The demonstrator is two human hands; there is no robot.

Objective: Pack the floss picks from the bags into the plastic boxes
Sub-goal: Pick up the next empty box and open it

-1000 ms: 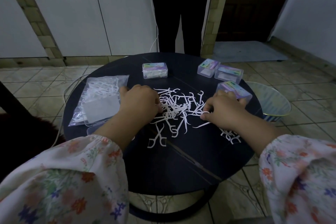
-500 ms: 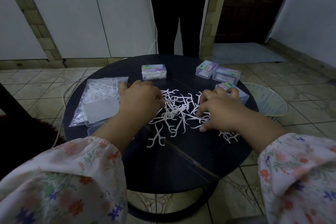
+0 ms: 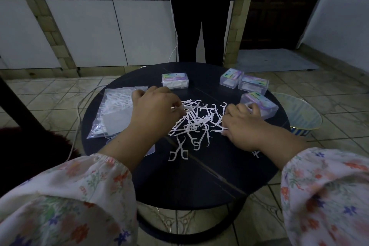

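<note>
Gather the loose floss picks [image 3: 194, 121] from both sides toward the middle of the round table [image 3: 199, 181], and take them in small bundles lying the same way, since crossed ones will likely snag and not sit flat in a box. Your left hand [image 3: 154, 113] reaches in palm down at the left edge of the pile, its fingers curled and pinching a few picks at the tips. Your right hand [image 3: 242, 126] lies low at the right edge, fingers bent onto the picks; whether it has hold of any I cannot tell. More picks sit in the bag [image 3: 114, 112] just beside your left hand, and the nearest box [image 3: 259, 105] stands just beyond your right hand, lid down, so open it before you lift a bundle.
</note>
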